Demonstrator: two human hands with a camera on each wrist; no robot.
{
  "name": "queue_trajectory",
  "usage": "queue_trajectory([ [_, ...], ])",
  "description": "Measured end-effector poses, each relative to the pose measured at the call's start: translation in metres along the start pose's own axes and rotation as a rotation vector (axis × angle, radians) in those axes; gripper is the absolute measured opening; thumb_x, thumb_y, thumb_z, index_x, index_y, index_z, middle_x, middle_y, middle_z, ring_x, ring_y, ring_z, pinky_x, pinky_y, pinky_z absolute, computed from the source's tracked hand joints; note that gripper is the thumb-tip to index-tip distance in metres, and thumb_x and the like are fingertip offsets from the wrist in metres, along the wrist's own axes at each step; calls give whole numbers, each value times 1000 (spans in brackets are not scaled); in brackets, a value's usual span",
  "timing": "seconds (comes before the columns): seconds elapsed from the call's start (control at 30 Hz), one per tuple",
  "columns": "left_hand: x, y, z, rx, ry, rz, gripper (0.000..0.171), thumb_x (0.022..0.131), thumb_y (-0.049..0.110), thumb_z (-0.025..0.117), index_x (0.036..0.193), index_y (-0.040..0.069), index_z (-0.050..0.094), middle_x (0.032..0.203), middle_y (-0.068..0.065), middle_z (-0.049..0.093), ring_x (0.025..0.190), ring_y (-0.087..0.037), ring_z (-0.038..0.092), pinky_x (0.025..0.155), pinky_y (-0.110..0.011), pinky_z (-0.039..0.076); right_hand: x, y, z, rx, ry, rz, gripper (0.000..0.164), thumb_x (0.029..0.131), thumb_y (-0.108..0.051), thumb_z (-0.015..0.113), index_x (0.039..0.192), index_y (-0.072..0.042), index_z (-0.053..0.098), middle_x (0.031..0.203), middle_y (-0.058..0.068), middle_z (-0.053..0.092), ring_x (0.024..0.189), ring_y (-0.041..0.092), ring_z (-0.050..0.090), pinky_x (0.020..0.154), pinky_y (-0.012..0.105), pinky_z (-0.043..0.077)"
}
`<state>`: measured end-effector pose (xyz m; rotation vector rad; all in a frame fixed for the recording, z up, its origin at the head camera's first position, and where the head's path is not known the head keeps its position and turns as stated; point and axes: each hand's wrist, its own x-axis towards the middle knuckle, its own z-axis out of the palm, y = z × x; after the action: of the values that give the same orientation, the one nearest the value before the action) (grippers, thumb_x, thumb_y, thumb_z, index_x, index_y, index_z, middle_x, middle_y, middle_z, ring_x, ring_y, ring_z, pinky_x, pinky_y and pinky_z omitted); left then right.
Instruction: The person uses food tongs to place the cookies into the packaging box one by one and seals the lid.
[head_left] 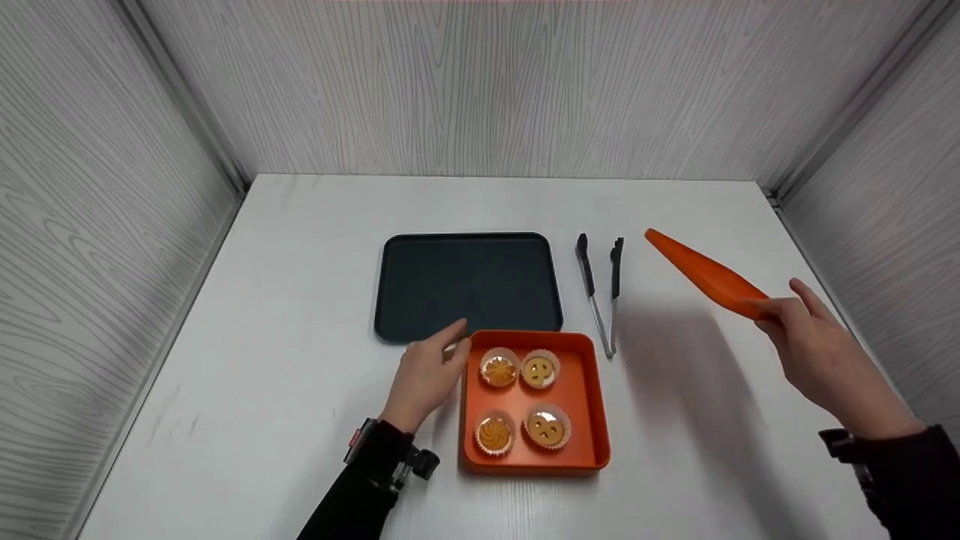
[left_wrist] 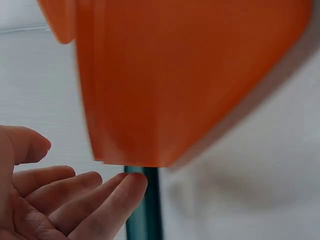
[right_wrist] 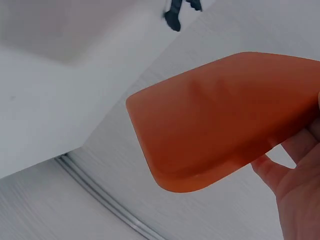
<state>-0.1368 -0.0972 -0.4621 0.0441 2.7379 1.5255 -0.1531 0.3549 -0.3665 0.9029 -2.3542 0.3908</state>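
Observation:
An orange square box (head_left: 589, 405) sits on the white table with several small round pastries in paper cups, among them a swirl-topped one (head_left: 494, 433) and one with cut-out holes (head_left: 539, 370). My left hand (head_left: 431, 375) is beside the box's upper left corner, its fingers (left_wrist: 110, 205) loosely extended near the orange wall (left_wrist: 200, 75). Off to the right, my right hand (head_left: 817, 364) pinches the edge of an orange lid (head_left: 709, 274) between thumb and fingers. The lid is raised above the table and tilted, nearly edge-on in the head view; the right wrist view shows its broad face (right_wrist: 225, 115).
Behind the box lies a dark rectangular tray (head_left: 469, 281), its front edge right by the box's back rim. Tongs (head_left: 613, 300) with black tips lie spread to the tray's right. Grey wood-grain panels (head_left: 480, 90) enclose the table at the back and sides.

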Motion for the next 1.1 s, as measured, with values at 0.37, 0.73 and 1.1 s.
queue_trajectory([
  [0.37,2,50,-10,187,127,596,62,100,14,66,156,8,43,158,-9,45,140,-23,50,106,-35,50,55,-62,3,113,6,-321,37,111,-19,42,108,13,62,95,17,72,58,21,63,121,43,31],
  [0.73,4,68,-6,225,137,827,42,95,9,72,135,2,62,144,-14,60,145,-28,44,118,-41,35,88,-108,17,323,-172,-384,34,110,-22,43,117,6,60,106,8,68,94,21,74,121,36,31],
  [1.1,1,57,-14,89,99,816,12,96,7,70,107,3,67,97,-7,69,84,-15,65,82,-24,58,96,-115,18,312,-119,-311,40,109,-30,45,131,-1,61,124,6,71,119,26,66,103,25,49],
])
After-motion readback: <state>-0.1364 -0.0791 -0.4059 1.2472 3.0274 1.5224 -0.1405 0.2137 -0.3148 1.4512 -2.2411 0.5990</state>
